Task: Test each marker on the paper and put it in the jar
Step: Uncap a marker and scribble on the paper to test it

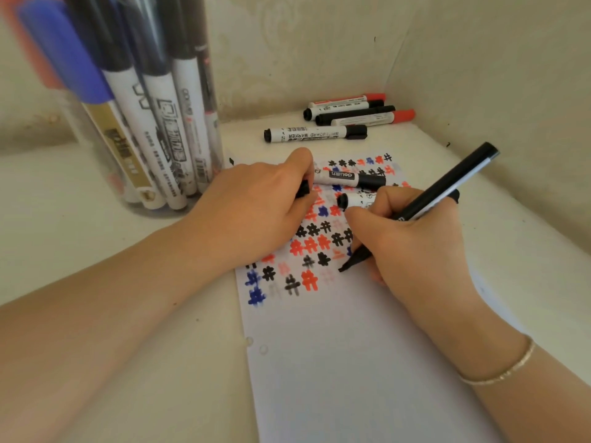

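the right hand gripped a black marker, tip on the paper below the fingers. the left hand pinched its black cap, resting on the paper.

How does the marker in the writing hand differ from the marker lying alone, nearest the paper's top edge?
1. The held marker is uncapped, its tip at the paper; the lone marker is capped.
2. The held marker slants in the right hand; the lone one lies flat, untouched.
3. Held barrel black, lone barrel white.
Both have black ends.
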The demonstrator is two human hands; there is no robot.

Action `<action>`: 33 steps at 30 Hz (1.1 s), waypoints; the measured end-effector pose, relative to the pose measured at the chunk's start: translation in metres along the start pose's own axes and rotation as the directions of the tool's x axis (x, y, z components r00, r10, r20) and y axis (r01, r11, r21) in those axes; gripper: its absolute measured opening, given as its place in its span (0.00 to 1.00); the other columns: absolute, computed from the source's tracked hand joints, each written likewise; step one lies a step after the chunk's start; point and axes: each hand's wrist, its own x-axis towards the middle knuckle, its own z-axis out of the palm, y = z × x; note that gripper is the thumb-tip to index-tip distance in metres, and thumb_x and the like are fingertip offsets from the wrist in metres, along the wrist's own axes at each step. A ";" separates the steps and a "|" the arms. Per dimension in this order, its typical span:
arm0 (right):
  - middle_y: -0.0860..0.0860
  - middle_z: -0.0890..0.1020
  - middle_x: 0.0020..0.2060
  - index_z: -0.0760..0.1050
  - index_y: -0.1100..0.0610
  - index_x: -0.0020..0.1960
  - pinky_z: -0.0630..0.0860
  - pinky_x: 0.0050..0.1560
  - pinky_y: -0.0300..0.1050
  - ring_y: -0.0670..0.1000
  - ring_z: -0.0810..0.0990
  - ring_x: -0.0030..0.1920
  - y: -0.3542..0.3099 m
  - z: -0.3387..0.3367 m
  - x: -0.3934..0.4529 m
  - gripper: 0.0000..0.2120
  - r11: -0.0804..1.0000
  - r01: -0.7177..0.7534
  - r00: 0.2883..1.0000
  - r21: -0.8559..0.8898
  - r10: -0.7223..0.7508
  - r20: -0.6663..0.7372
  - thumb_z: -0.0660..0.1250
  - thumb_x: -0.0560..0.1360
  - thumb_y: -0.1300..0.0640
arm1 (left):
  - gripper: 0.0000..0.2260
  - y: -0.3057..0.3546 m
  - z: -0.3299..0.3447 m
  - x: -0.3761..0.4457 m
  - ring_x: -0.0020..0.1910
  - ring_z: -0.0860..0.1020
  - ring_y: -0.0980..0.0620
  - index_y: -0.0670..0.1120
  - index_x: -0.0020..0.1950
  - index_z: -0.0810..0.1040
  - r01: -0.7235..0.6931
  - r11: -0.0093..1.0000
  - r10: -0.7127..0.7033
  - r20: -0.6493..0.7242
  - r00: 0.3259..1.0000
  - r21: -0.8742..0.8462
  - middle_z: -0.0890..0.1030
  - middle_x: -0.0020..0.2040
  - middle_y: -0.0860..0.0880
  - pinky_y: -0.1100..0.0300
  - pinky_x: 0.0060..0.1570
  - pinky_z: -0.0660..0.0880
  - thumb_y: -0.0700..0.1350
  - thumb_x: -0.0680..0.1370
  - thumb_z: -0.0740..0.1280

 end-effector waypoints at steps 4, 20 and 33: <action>0.63 0.68 0.24 0.65 0.71 0.31 0.65 0.20 0.35 0.47 0.64 0.19 0.000 0.001 -0.002 0.13 1.000 0.015 1.000 -0.005 -0.015 0.014 0.67 0.69 0.69 | 0.07 0.000 0.001 0.000 0.25 0.70 0.55 0.50 0.51 0.66 0.001 1.000 -0.001 0.000 1.000 0.001 0.70 0.28 0.53 0.59 0.24 0.63 0.53 0.80 0.57; 0.68 0.70 0.29 0.64 0.71 0.30 0.65 0.21 0.34 0.50 0.64 0.24 0.002 0.001 -0.001 0.13 0.997 0.059 0.998 -0.057 -0.060 -0.021 0.66 0.68 0.69 | 0.06 0.000 0.001 0.000 0.25 0.69 0.55 0.50 0.51 0.66 -0.009 1.000 0.009 -0.002 1.000 -0.005 0.70 0.29 0.53 0.59 0.24 0.63 0.52 0.80 0.57; 0.68 0.68 0.26 0.62 0.68 0.29 0.65 0.21 0.36 0.52 0.64 0.23 0.006 -0.001 0.003 0.16 0.995 0.032 0.997 0.092 -0.025 -0.076 0.67 0.69 0.68 | 0.05 0.000 -0.001 -0.001 0.25 0.69 0.56 0.50 0.51 0.66 -0.020 0.999 0.019 -0.011 1.000 -0.028 0.70 0.28 0.54 0.60 0.24 0.61 0.51 0.80 0.58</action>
